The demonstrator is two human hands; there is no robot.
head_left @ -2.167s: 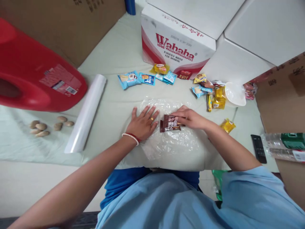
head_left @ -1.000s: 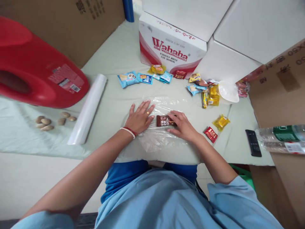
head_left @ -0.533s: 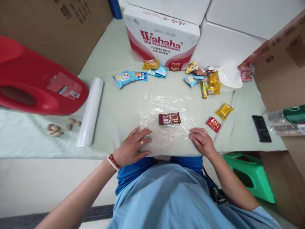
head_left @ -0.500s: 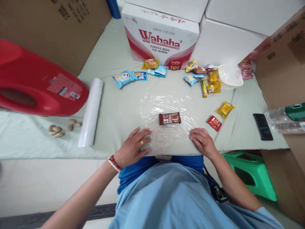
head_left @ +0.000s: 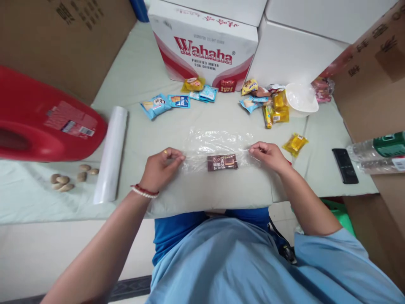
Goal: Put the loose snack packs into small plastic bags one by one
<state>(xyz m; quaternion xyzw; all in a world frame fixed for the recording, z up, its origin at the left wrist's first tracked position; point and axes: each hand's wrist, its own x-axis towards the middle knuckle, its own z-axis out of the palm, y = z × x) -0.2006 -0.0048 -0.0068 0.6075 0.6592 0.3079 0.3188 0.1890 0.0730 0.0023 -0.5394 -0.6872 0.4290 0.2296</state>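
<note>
Evidently both hands have a narrow pinch on the clear film (head_left: 218, 137), the left hand (head_left: 160, 168) at its left end and the right hand (head_left: 268, 155) at its right; between them, at the centre of the frame, lies the brown cocoa packet (head_left: 222, 162), touched by neither hand; whether film passes over it or only beneath it, I cannot tell; uneven pulling could pucker the thin sheet or make it cling to itself, and a hard tug could tear it or drag the packet askew; the film is glossy and crinkled, the packet a flat rectangle with crimped ends, the pale green cloth (head_left: 202, 192) soft and matte, likely to ruck if the film catches; at left stand a smooth white roll (head_left: 110, 156), brown oval pieces (head_left: 62, 180) and a rounded red plastic jug (head_left: 60, 126); upper right, a shallow translucent bowl (head_left: 302, 103) sits beside shiny, pillow-shaped wrappers (head_left: 280, 114).
</note>
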